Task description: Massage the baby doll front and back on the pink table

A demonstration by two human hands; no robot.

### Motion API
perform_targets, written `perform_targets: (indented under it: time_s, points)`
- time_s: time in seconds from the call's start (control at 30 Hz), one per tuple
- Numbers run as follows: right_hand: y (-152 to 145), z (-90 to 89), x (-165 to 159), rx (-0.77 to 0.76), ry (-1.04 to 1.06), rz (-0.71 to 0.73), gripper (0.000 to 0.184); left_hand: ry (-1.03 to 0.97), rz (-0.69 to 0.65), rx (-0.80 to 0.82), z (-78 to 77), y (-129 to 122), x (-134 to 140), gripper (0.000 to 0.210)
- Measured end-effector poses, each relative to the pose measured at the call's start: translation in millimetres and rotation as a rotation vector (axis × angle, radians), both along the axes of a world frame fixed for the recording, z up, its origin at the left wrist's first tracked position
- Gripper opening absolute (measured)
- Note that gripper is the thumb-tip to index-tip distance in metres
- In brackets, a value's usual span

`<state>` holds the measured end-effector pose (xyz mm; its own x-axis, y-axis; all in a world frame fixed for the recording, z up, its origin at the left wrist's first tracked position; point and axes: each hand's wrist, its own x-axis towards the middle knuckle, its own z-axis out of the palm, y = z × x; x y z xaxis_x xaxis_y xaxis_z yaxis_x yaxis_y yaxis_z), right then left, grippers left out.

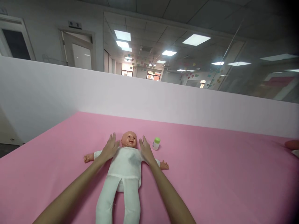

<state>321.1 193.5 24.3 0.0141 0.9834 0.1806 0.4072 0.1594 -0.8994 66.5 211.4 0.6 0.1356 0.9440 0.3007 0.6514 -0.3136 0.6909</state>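
Note:
A baby doll (126, 163) in white cloth clothing lies on its back with its head away from me and its arms spread. My left hand (110, 147) rests at the doll's shoulder on the left side, fingers stretched out beside its head. On the other shoulder lies my right hand (145, 148), also with straight fingers pointing away from me. Both hands touch the doll without gripping it. Just right of my right hand stands a small white bottle (156, 144) with a green cap.
The doll and bottle are on a pink padded surface (210, 174). A low white partition (149, 99) runs along its far side, with windows above it. At the far right edge, part of another skin-toned object (291, 144) shows.

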Motion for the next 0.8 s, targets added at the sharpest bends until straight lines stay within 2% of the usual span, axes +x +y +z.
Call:
perform_targets:
  time_s: [0.07,0.13,0.2,0.27,0.4,0.5,0.67,0.8]
  points:
    - [-9.3,-17.1,-10.5,0.017,-0.082,-0.066,0.102,0.068,0.020,-0.009,-8.8,-16.5,13.1,0.092]
    - [-16.5,-36.3,-20.8,0.043,-0.132,-0.068,0.103,0.150,0.022,-0.053,-14.3,-29.9,24.9,0.098]
    - [-21.2,-51.9,-27.9,0.065,-0.157,-0.059,0.098,0.212,0.006,-0.120,-16.3,-37.0,31.5,0.101]
    - [-23.6,-59.6,-29.8,0.067,-0.188,-0.041,0.089,0.242,-0.034,-0.168,-16.0,-38.3,31.4,0.100]
    - [-29.1,-54.7,-18.0,0.109,-0.293,0.011,0.070,0.300,-0.081,-0.196,-16.7,-35.3,15.1,0.095]
    - [-38.5,-47.4,-1.3,0.164,-0.442,-0.011,0.055,0.423,-0.038,-0.159,-21.7,-36.6,-5.0,0.092]
    - [-55.5,-45.4,28.2,0.198,-0.922,-0.113,0.054,0.633,0.066,0.031,-33.1,-45.3,-38.2,0.080]
    - [-62.7,-45.1,52.2,0.179,-1.083,-0.202,0.049,0.668,0.173,0.112,-36.5,-54.3,-55.6,0.075]
